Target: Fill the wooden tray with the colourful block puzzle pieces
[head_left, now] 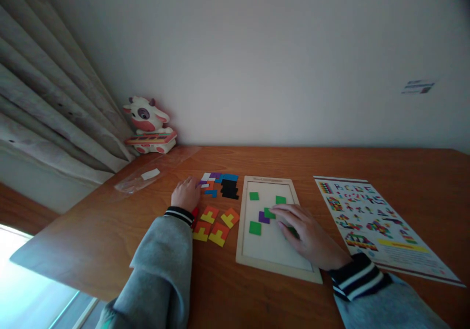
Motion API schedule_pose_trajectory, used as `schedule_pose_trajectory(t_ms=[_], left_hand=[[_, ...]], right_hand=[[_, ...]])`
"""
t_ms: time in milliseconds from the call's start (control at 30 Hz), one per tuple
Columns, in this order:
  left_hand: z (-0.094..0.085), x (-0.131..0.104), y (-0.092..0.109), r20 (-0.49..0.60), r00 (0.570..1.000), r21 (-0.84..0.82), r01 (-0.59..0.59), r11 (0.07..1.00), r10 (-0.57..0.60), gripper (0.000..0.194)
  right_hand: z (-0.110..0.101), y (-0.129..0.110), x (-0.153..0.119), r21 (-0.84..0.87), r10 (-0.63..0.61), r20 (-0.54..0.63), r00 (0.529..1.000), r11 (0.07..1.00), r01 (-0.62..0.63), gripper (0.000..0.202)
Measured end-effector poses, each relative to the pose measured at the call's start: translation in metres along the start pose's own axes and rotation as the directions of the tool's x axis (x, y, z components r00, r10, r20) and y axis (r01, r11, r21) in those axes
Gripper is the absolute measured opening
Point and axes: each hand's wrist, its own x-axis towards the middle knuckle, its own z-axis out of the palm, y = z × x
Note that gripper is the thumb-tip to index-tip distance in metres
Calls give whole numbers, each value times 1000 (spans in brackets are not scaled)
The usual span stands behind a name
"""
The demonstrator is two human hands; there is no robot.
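My right hand (pixel 304 231) reaches over a pale wooden tray (pixel 281 269), thumb and fingers apart. Its fingertips touch a green square piece (pixel 269 213), which lies against a purple piece (pixel 263 217). Other green squares lie on the tray, such as the one at its lower left (pixel 255 228); another is partly hidden under my hand. My left hand (pixel 186 194) rests on the table beside a cluster of small puzzle pieces in white, purple, orange and blue. Its fingers are bent away from me and mostly hidden, so what they hold cannot be seen.
Several red-orange and yellow pieces (pixel 219 233) lie left of the tray, with black pieces (pixel 229 189) and blue pieces (pixel 230 177) behind. A printed pattern sheet (pixel 385 231) lies right. A cow toy (pixel 150 128) and clear plastic bag (pixel 137 179) are at the back left.
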Motion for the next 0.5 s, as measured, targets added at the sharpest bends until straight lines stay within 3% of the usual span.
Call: schedule_pose_trajectory(t_ms=[167, 500], left_hand=[[1, 1, -7, 79, 996, -5, 44, 999, -44, 32], [-1, 0, -1, 52, 997, -25, 55, 998, -54, 35]], right_hand=[[1, 4, -1, 34, 29, -76, 997, 999, -27, 35], [-1, 10, -2, 150, 204, -229, 952, 973, -173, 34]])
